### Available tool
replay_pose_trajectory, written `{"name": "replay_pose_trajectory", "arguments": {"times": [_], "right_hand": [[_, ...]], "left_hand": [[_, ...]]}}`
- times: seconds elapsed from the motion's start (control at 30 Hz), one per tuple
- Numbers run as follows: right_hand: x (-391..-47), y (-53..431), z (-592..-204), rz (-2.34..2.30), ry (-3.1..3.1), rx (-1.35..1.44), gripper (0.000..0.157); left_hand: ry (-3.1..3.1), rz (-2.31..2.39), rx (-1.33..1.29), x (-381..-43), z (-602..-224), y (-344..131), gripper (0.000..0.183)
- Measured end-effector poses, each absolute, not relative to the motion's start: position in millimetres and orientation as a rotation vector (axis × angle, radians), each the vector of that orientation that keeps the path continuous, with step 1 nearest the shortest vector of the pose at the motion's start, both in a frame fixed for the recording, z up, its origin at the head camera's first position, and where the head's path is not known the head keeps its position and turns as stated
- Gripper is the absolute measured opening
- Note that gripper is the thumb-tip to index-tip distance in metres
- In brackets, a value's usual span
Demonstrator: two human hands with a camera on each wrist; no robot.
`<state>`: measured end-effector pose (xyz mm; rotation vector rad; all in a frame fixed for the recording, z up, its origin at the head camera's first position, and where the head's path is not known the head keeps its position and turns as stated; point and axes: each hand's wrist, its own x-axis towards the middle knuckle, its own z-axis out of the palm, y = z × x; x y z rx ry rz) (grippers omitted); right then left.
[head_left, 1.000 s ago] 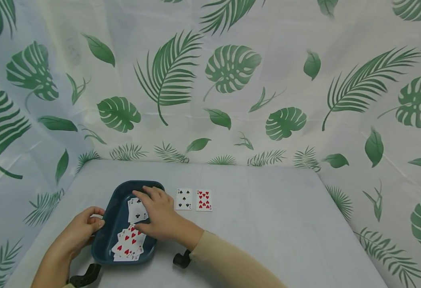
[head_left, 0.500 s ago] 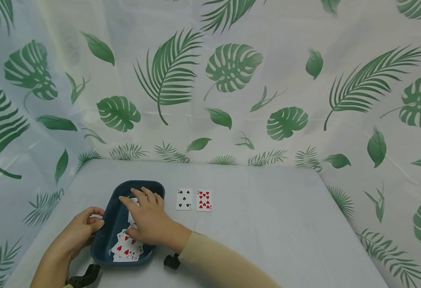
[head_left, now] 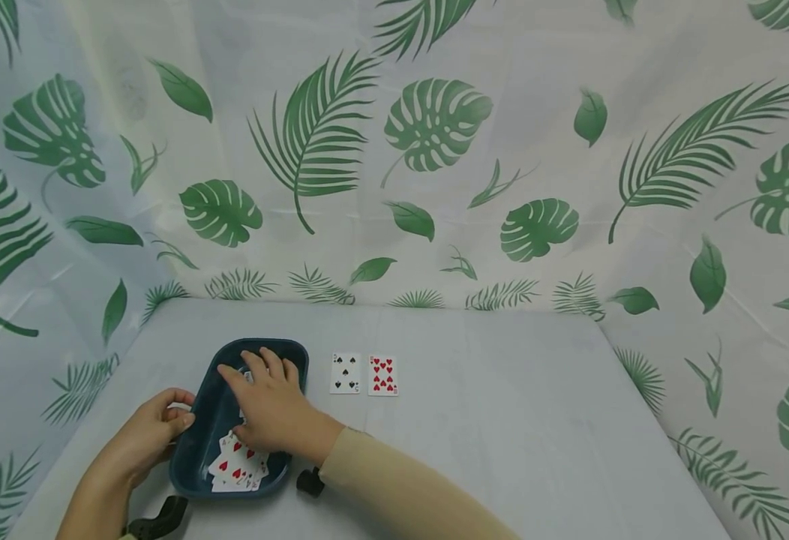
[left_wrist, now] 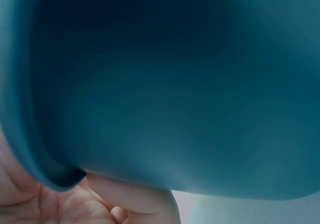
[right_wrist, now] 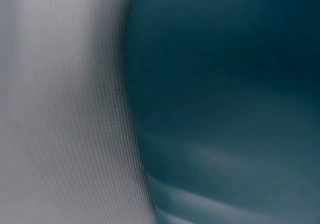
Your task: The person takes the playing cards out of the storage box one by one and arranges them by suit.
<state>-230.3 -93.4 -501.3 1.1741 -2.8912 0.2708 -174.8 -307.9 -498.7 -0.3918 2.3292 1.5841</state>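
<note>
A dark blue rounded tray (head_left: pixel 208 420) stands on the left part of the table. My left hand (head_left: pixel 154 427) pinches its left rim; the left wrist view shows the fingers (left_wrist: pixel 132 196) curled under the tray's edge. Over the tray's right side reaches my right hand (head_left: pixel 274 412), fingers spread and slightly bent, thumb apart. Beneath it lies a white card (head_left: pixel 248 375), almost wholly covered by the hand. A fanned pile of playing cards (head_left: pixel 235 466), a hearts card on top, lies in the tray's near end. Only blurred tray wall (right_wrist: pixel 225 84) and tablecloth fill the right wrist view.
Right of the tray, a five of spades (head_left: pixel 345 373) and a hearts card (head_left: pixel 383 376) lie face up side by side on the pale tablecloth (head_left: pixel 502 420). A leaf-patterned curtain (head_left: pixel 435 187) surrounds the table. Black wrist mounts (head_left: pixel 310 482) sit close to both forearms.
My right hand has shifted left, farther over the tray, covering the clubs card that showed earlier. The left hand stays at the rim. The two cards on the table have not moved.
</note>
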Motion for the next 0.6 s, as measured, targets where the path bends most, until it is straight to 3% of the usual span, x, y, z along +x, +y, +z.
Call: {"name": "replay_pose_trajectory", "arguments": {"times": [0.6], "right_hand": [[-243, -106, -504, 0.143, -3.015, 1.112, 0.095]], "left_hand": [[2.300, 1.608, -0.381, -175, -500, -310, 0.030]]}}
